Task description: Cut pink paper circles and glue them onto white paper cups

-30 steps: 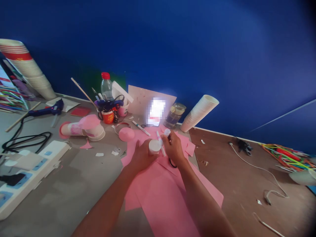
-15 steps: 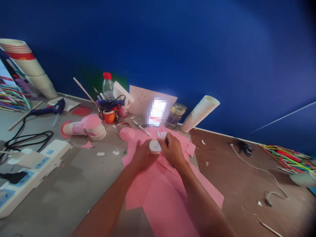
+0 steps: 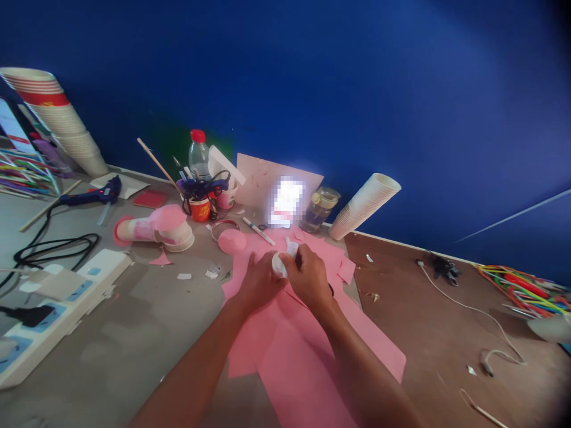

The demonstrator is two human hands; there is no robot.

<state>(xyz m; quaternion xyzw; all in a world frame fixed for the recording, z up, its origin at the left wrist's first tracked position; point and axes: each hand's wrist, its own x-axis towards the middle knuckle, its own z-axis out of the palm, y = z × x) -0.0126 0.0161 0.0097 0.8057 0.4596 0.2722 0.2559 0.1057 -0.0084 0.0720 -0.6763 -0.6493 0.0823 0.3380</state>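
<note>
My left hand (image 3: pixel 257 279) is closed around a small white paper cup (image 3: pixel 279 264) held over sheets of pink paper (image 3: pixel 294 351). My right hand (image 3: pixel 309 274) is closed on a pen (image 3: pixel 293 247) and a small white cap, pressed against the cup from the right. Both hands meet above the pink sheets near the table's middle. Most of the cup is hidden by my fingers.
A leaning stack of white cups (image 3: pixel 363 204), a glass jar (image 3: pixel 318 208), a marker (image 3: pixel 259 230), a pink disc (image 3: pixel 232 241), a tool cup with scissors (image 3: pixel 200 199), a water bottle (image 3: pixel 198 156), a glue gun (image 3: pixel 91 194), a power strip (image 3: pixel 57 306), and a white cable (image 3: pixel 473 309) surround them.
My right hand moved left and closed in over the cup, covering most of it. The pen, earlier sticking out clearly, is now mostly hidden behind the fingers.
</note>
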